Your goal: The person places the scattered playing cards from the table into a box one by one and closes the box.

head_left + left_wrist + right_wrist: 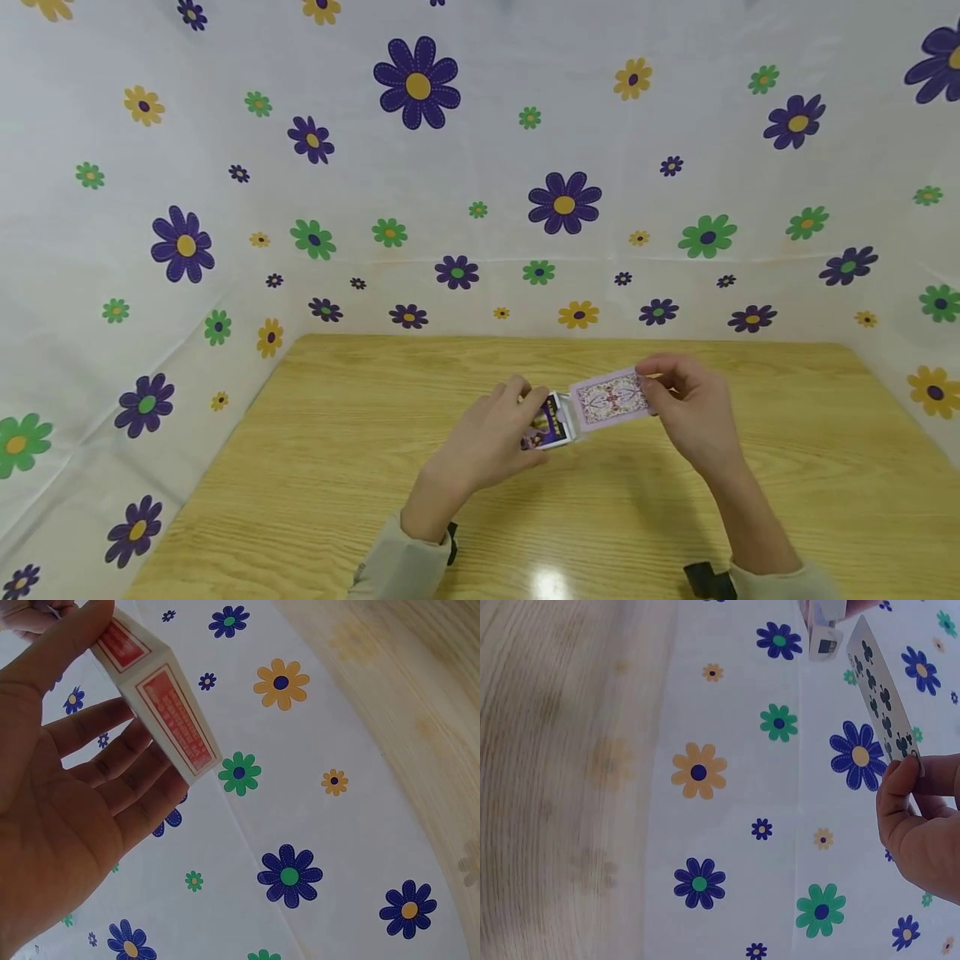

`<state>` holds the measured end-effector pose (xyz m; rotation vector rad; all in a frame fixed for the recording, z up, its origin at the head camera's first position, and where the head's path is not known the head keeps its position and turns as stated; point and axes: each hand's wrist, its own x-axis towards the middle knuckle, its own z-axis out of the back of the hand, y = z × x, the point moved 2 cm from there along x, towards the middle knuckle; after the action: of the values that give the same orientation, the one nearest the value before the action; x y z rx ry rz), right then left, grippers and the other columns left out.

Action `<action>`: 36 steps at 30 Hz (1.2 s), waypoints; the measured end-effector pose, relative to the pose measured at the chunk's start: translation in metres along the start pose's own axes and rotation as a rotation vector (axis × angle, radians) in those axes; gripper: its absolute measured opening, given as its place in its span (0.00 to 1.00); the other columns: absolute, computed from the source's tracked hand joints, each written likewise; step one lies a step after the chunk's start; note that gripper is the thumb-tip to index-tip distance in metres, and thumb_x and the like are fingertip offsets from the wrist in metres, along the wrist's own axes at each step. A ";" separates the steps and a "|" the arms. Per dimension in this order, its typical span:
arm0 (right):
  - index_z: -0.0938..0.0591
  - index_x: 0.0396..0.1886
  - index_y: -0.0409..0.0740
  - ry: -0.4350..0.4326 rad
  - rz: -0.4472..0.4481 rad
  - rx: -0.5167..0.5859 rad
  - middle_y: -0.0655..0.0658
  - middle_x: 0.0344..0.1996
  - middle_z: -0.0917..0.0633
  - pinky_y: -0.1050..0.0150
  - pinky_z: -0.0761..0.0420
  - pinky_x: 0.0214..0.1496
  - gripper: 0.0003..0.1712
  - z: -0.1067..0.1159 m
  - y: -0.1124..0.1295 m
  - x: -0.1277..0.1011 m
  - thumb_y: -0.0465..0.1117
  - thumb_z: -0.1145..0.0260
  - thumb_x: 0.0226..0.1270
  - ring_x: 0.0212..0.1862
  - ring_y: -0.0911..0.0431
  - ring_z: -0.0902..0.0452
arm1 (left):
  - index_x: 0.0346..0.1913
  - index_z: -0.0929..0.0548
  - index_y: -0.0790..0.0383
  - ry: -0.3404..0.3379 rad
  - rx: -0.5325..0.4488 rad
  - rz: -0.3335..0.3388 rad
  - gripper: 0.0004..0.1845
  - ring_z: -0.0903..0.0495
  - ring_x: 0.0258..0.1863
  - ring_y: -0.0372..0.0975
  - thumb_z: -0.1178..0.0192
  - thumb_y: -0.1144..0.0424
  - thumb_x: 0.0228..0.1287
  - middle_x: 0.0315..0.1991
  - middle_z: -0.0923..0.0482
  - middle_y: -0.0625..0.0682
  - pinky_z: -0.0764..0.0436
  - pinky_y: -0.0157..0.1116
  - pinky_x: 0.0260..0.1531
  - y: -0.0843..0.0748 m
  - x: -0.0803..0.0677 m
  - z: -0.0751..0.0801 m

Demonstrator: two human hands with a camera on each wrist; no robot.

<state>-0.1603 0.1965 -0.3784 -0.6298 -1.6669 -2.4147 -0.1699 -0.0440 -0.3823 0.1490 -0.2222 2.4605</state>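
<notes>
My left hand (487, 433) grips a small playing-card box (553, 423), thumb on one side and fingers on the other. In the left wrist view, the card box (176, 720) shows white sides with red printed panels. Its flap (825, 643) stands open toward the right. Just off that open end, my right hand (693, 408) pinches a playing card (611, 398) by its far end between thumb and fingers. The ornate pink-bordered back faces up in the head view. Black clubs show on the card's face (885, 705) in the right wrist view. Whether more cards lie behind it, I cannot tell.
Both hands are above a wooden table (337, 400). White cloth (480, 150) with purple, green and yellow flowers hangs behind the table and along its left and right sides. Black straps (708, 581) sit at the cuffs.
</notes>
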 end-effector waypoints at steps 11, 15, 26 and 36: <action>0.16 0.39 0.32 0.021 0.043 -0.021 0.39 0.45 0.18 0.73 0.23 0.28 0.08 -0.008 0.001 -0.004 0.23 0.39 0.66 0.31 0.60 0.25 | 0.70 0.30 0.57 -0.011 0.013 -0.014 0.41 0.26 0.44 0.39 0.28 0.45 0.57 0.57 0.28 0.53 0.21 0.37 0.44 -0.001 0.000 0.000; 0.15 0.39 0.32 0.020 0.032 -0.019 0.39 0.45 0.18 0.73 0.23 0.28 0.08 -0.009 0.001 -0.004 0.23 0.39 0.66 0.32 0.59 0.25 | 0.69 0.30 0.57 -0.017 0.012 -0.024 0.41 0.26 0.45 0.39 0.28 0.45 0.56 0.57 0.28 0.53 0.20 0.37 0.44 -0.001 0.000 0.000; 0.16 0.39 0.31 0.025 0.018 -0.038 0.38 0.46 0.18 0.73 0.22 0.30 0.09 -0.013 0.002 -0.004 0.22 0.40 0.65 0.33 0.58 0.25 | 0.69 0.30 0.57 -0.005 0.007 -0.018 0.40 0.26 0.46 0.39 0.28 0.45 0.57 0.57 0.29 0.54 0.21 0.37 0.45 -0.001 0.000 -0.001; 0.16 0.38 0.32 0.029 0.013 -0.028 0.39 0.45 0.18 0.73 0.22 0.32 0.09 -0.018 0.002 -0.007 0.21 0.40 0.64 0.34 0.58 0.25 | 0.69 0.30 0.57 -0.001 0.006 -0.015 0.40 0.26 0.47 0.40 0.28 0.45 0.57 0.58 0.29 0.54 0.21 0.38 0.46 -0.001 0.000 -0.001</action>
<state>-0.1581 0.1785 -0.3847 -0.6052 -1.6158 -2.4306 -0.1692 -0.0431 -0.3835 0.1535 -0.2138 2.4463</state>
